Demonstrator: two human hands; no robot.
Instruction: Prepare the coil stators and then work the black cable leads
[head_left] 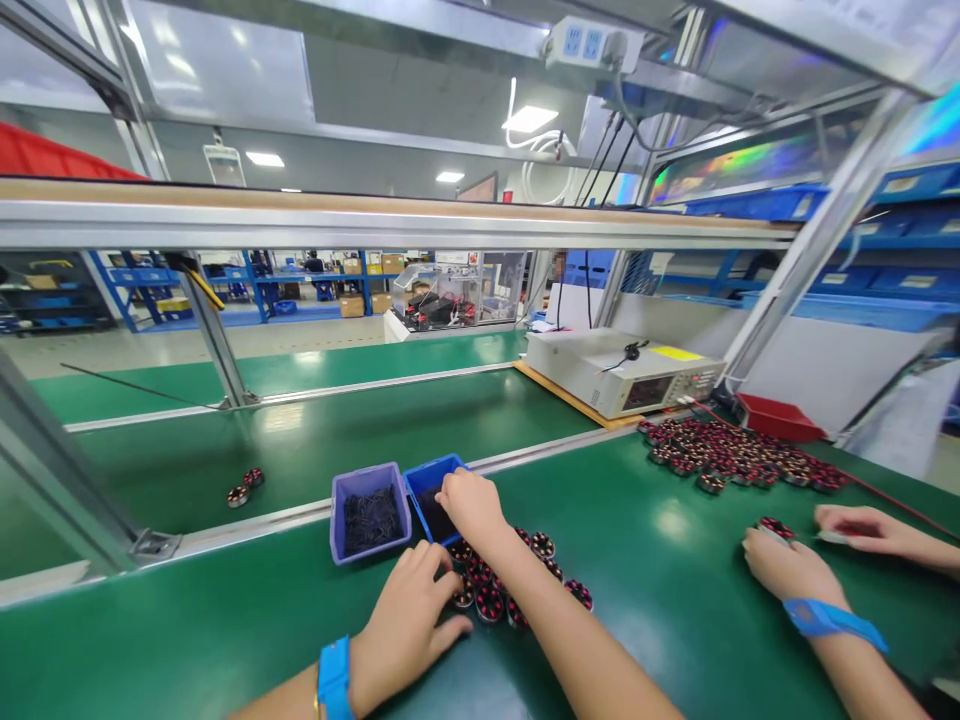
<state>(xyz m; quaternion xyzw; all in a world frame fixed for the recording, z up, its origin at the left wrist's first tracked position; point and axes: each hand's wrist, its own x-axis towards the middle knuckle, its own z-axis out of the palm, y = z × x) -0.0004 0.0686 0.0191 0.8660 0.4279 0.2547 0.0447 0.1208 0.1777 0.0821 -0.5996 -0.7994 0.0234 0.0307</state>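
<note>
My left hand [405, 622], with a blue band at the wrist, rests on the green bench. Its thumb stands apart from the fingers, and the fingertips reach the edge of a cluster of small round motor stators [490, 603] with copper and red windings. My right hand [474, 508] crosses over the cluster to the blue bin [442, 468]. Its fingers are curled together at the bin's right side; what they hold, if anything, is hidden. Beside that bin sits a purple bin [370, 553] containing many thin black pieces [371, 518].
At right, a co-worker's hands [795, 570] handle a stator [776, 527]. Behind them lie a large stator pile [735, 455], a red tray [780, 418] and a bench instrument [622, 370]. Two stators [246, 486] lie at left. A metal shelf rail [375, 228] spans above.
</note>
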